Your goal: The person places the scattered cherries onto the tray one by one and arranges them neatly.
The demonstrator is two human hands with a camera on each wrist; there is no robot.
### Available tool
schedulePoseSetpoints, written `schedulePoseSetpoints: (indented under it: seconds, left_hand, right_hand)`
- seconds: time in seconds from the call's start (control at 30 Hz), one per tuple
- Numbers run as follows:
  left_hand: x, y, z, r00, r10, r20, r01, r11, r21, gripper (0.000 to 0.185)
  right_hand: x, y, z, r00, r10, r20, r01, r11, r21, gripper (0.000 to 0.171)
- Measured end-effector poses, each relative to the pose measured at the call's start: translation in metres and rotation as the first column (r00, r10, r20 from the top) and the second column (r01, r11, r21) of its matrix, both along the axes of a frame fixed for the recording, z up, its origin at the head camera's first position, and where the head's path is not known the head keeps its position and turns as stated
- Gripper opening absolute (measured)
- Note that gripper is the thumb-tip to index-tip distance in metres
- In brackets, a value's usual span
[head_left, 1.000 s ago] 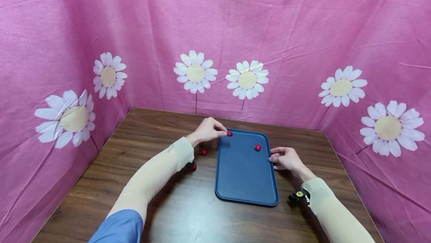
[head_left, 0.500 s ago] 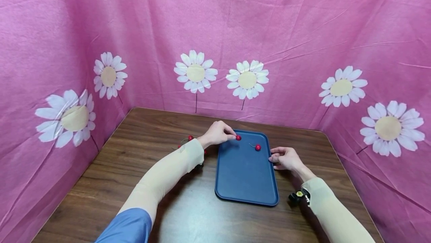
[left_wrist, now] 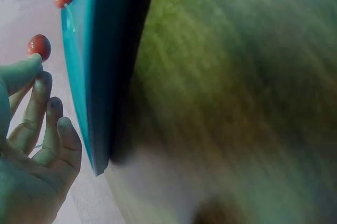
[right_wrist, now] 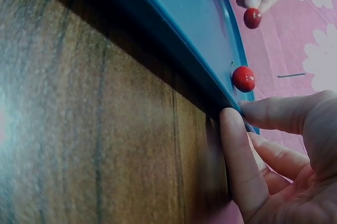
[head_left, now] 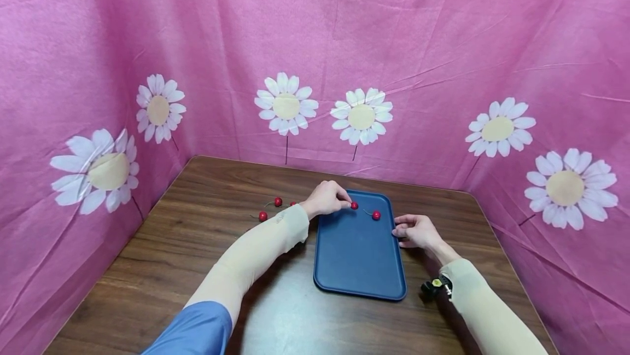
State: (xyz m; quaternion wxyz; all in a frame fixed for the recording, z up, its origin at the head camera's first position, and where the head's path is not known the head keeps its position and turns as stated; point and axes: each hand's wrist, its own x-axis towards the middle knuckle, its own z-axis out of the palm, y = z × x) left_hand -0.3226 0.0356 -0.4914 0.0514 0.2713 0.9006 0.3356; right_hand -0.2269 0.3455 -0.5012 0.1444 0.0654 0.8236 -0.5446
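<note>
A dark blue tray lies on the brown wooden table. My left hand reaches over the tray's far left corner and pinches a red cherry at its fingertips. The left wrist view shows that cherry against my fingertip, beside the tray's rim. A second cherry with a stem lies on the tray near its far right side, and it shows in the right wrist view as a cherry too. My right hand rests against the tray's right edge, its fingers touching the rim.
Loose cherries lie on the table left of the tray, beyond my left forearm. Pink cloth with daisies walls in the table on three sides. A small black device sits at my right wrist.
My left hand has carried the cherry rightward and a little nearer, from the tray's far left corner to over its surface. The right hand and tray have stayed put.
</note>
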Motion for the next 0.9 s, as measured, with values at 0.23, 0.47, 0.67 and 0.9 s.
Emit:
schedulePoseSetpoints:
  seconds: [0.23,0.47,0.67,0.9]
  left_hand:
    - [0.001,0.01,-0.003,1.0,0.013,-0.028,-0.016,0.995,-0.099,0.014]
    - [0.002,0.017,-0.003,0.998,0.011,-0.062,-0.021,0.984,-0.174,0.013]
    - [0.002,0.02,-0.003,0.999,0.009,-0.04,-0.017,0.973,-0.231,0.013]
    - [0.002,0.025,-0.006,0.998,-0.013,-0.06,-0.003,0.966,-0.258,0.011]
  right_hand:
    - [0.0,0.0,-0.001,1.0,-0.007,-0.002,0.007,1.0,-0.002,0.051]
    - [0.002,0.001,-0.004,1.0,0.0,-0.004,0.0,1.0,-0.001,0.053]
    - [0.001,0.001,-0.003,1.0,0.005,-0.009,-0.005,1.0,-0.006,0.053]
    - [0.0,0.002,-0.003,1.0,0.007,-0.011,-0.007,1.0,-0.012,0.052]
